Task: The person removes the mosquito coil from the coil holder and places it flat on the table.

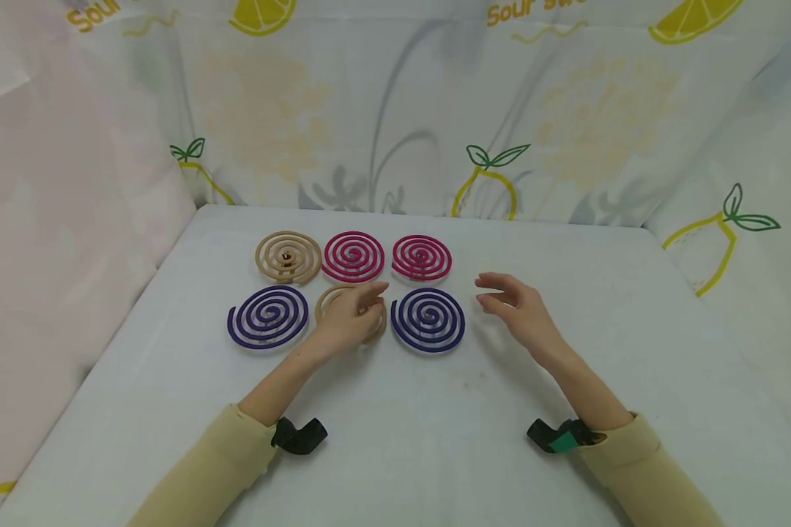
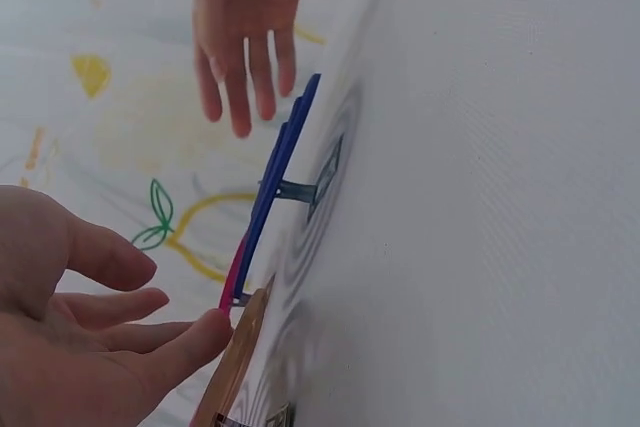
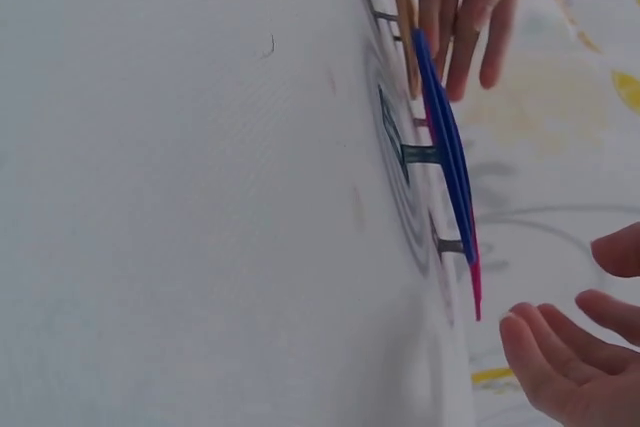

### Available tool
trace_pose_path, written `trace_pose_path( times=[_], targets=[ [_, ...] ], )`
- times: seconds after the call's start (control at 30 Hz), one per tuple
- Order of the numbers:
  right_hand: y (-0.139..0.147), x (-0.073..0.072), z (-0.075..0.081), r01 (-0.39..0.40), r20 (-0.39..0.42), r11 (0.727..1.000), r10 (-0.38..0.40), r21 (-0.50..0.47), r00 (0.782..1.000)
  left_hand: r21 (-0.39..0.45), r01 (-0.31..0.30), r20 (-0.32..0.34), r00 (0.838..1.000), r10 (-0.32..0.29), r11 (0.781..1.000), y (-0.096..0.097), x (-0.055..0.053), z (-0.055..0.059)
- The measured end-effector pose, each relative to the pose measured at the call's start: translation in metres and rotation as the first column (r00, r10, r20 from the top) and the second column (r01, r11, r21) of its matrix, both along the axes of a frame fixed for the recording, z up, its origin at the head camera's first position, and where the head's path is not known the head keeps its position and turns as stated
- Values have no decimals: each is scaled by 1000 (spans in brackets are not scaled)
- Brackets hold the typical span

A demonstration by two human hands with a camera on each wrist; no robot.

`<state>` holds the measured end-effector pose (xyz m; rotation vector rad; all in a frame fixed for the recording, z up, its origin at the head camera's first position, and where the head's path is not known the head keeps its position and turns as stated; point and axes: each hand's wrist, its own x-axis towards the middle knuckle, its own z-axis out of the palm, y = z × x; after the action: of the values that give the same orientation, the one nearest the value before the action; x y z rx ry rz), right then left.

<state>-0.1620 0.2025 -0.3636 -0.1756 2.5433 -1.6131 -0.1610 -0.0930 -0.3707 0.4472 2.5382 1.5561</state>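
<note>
Spiral mosquito coils stand in two rows on small stands. My left hand [image 1: 348, 316] hovers over the front-row tan coil [image 1: 326, 293], hiding much of it; whether they touch I cannot tell. Its fingers are loosely bent with nothing between them. To its right is a blue-purple coil [image 1: 428, 320], seen edge-on in the left wrist view, raised on its stand [image 2: 297, 191]. Right of that coil my right hand [image 1: 517, 311] hangs in the air, thumb and fingers apart and holding nothing. In the right wrist view, the right hand [image 3: 580, 362] is apart from the blue-purple coil [image 3: 447, 137].
Another blue-purple coil [image 1: 268, 317] lies at front left. Behind are a tan coil [image 1: 288, 258] and two magenta ones, a middle coil [image 1: 353, 257] and a right coil [image 1: 422, 258]. The white table [image 1: 435, 439] meets a lemon-printed cloth [image 1: 409, 110] at the back.
</note>
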Motion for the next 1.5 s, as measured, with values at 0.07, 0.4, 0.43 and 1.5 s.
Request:
trace_pose_path(
  times=[0.07, 0.4, 0.43, 1.5],
  targets=[
    [-1, 1, -2, -25, 23, 999, 26, -37, 999, 13, 2, 2, 1000, -2, 1000, 1, 0, 0],
    [-5, 2, -14, -79, 113, 989, 94, -126, 989, 26, 23, 69, 997, -24, 999, 3, 3, -4],
    [-6, 2, -15, -85, 119, 987, 101, -137, 988, 26, 27, 69, 997, -29, 999, 3, 3, -4],
    [-12, 1, -22, -108, 191, 957, 163, -269, 968, 304, -52, 272, 962, -35, 951, 9, 5, -10]
  ],
)
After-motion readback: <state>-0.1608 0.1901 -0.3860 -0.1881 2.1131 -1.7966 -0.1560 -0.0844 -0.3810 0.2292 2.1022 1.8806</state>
